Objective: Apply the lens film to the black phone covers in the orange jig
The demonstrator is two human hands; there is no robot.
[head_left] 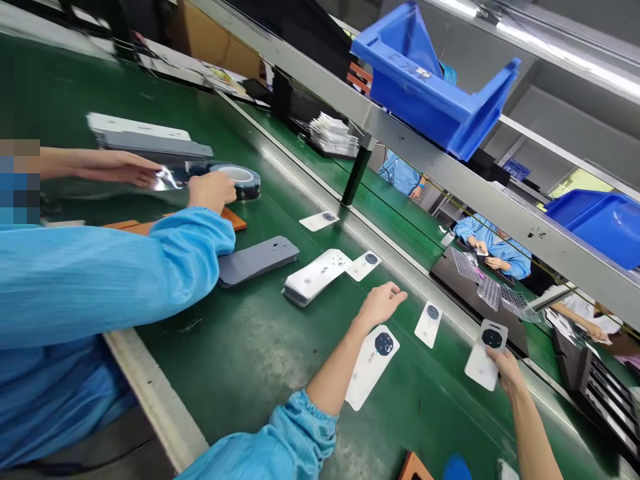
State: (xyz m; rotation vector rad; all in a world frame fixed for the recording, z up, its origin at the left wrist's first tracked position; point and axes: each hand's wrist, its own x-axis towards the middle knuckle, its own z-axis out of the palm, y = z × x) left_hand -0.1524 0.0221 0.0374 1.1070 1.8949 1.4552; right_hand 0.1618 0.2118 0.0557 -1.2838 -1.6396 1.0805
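My right hand [506, 371] grips a white phone back cover [483, 363] by its edge, above the belt's right side. A dark round camera piece shows at that cover's top. My left hand [381, 305] is raised over the green surface, its fingers loosely bent and slightly apart, with nothing seen in them. Beneath my left wrist lies another white cover [369, 373] with a dark camera ring. Between my hands a smaller-looking white cover [429, 327] rests near the metal rail. Left of my left hand, one more cover [364, 267] lies beside a stack of white covers [317, 273].
At left, a co-worker's hands [213, 190] handle clear film by a tape roll [243, 180]. Grey covers [260, 259] lie nearby. An overhead metal beam carries blue bins [420, 87]. Orange pieces [415, 468] sit at the bottom. Other people work across the line.
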